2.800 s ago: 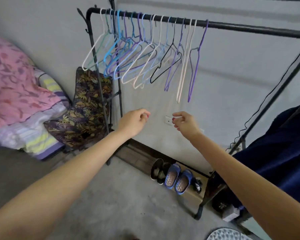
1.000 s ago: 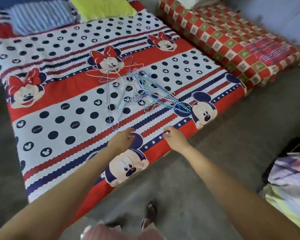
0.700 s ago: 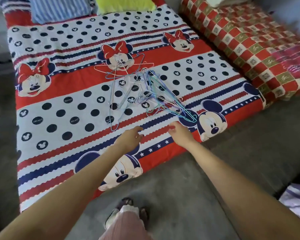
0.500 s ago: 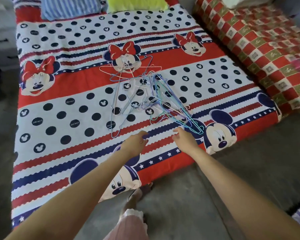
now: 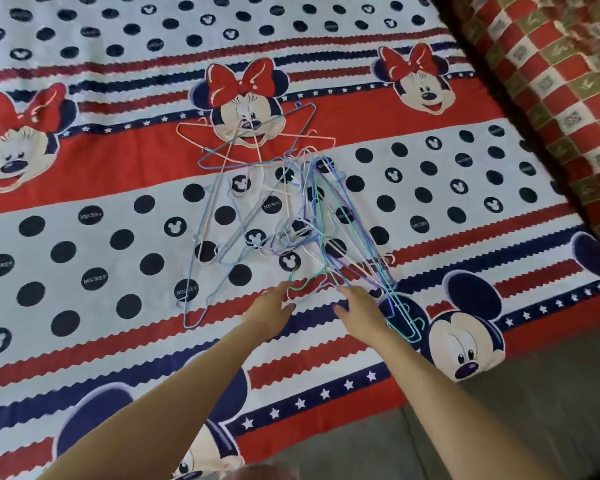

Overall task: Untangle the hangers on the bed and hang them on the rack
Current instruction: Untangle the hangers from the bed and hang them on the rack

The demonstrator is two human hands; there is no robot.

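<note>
A tangled heap of thin wire hangers in pink, white, blue, purple and green lies in the middle of the bed, on a red, white and navy cartoon-mouse sheet. My left hand is open, fingers spread, with its fingertips at the near edge of the heap beside a green hanger hook. My right hand is open too, its fingertips reaching the same green hanger from the right. Neither hand holds anything. The rack is out of view.
A second mattress with a red, white and olive checked cover lies along the bed's right side. Grey floor shows at the lower right, below the bed's near edge.
I turned from the rack to the bed and closed in on it. Both hands moved forward across the sheet and now reach the near edge of the hanger heap.
</note>
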